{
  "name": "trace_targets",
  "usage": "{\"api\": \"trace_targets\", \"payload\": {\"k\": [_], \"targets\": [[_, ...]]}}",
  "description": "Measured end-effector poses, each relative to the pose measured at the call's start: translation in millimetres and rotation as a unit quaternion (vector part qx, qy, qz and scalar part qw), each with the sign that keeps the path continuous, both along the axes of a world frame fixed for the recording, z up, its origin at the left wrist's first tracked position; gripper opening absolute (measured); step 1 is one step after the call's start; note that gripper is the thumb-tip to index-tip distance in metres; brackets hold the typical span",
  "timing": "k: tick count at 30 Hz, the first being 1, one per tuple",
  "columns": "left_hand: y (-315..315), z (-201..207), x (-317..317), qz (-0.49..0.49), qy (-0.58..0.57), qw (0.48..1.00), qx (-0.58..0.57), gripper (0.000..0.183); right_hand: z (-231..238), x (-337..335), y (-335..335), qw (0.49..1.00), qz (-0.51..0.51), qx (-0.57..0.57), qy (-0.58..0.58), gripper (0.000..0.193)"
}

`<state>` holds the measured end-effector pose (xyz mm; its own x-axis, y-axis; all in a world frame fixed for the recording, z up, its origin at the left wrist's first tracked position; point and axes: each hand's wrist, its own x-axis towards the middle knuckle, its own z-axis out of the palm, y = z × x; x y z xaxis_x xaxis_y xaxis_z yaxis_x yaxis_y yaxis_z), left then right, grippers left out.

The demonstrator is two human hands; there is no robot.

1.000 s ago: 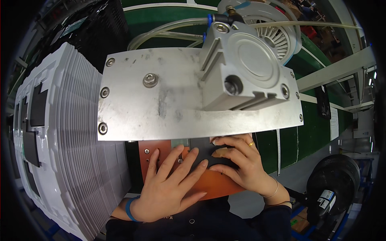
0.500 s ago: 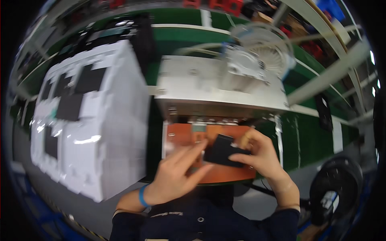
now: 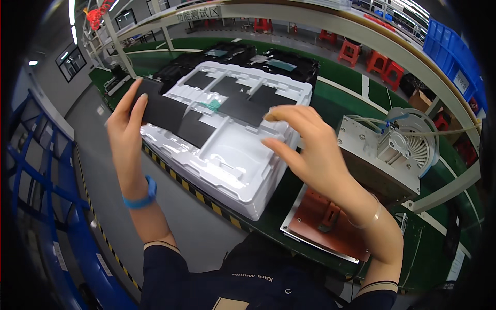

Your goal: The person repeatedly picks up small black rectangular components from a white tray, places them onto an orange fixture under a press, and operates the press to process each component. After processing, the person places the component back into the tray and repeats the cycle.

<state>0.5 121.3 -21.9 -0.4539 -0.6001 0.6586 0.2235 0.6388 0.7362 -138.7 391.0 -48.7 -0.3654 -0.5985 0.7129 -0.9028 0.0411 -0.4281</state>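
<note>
My left hand (image 3: 126, 124) pinches the left end of a thin black flat panel (image 3: 164, 109), held tilted over the left side of a white moulded tray (image 3: 243, 188). Beneath that panel another black panel (image 3: 198, 130) lies in the tray. Over the tray's right side hovers my right hand (image 3: 310, 147), its thumb and fingers apart. Its fingertips come close to the edge of a further black panel (image 3: 245, 108); whether they touch it I cannot tell. A small green piece (image 3: 211, 105) shows between the panels.
Right of the tray sits a metal press fixture (image 3: 372, 150) with a copper-coloured plate (image 3: 310, 219) under it, partly behind my right forearm. Black trays (image 3: 281, 64) stand behind. A shelf beam (image 3: 279, 13) crosses above. Blue racks (image 3: 41, 206) line the floor at left.
My view has turned left. Both hands have gone from the copper-coloured plate to the white tray. The right hand held a black panel before; now the left hand holds one and the right is open.
</note>
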Motion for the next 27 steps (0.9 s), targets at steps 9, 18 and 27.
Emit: {"api": "trace_targets", "payload": {"k": [9, 18, 27], "targets": [[-92, -45, -9, 0.117, -0.223, 0.966, -0.066, 0.035, -9, -13, -62, 0.988, -0.102, 0.117, 0.005, 0.035], [-72, -48, 2, 0.056, -0.270, 0.950, -0.149, 0.045, 2, -3, -50, 0.996, -0.058, 0.041, -0.048, 0.028], [12, -45, 32, 0.272, -0.046, 0.871, -0.406, 0.023, -15, 76, 154, 0.970, -0.229, 0.081, -0.029, 0.033]]}}
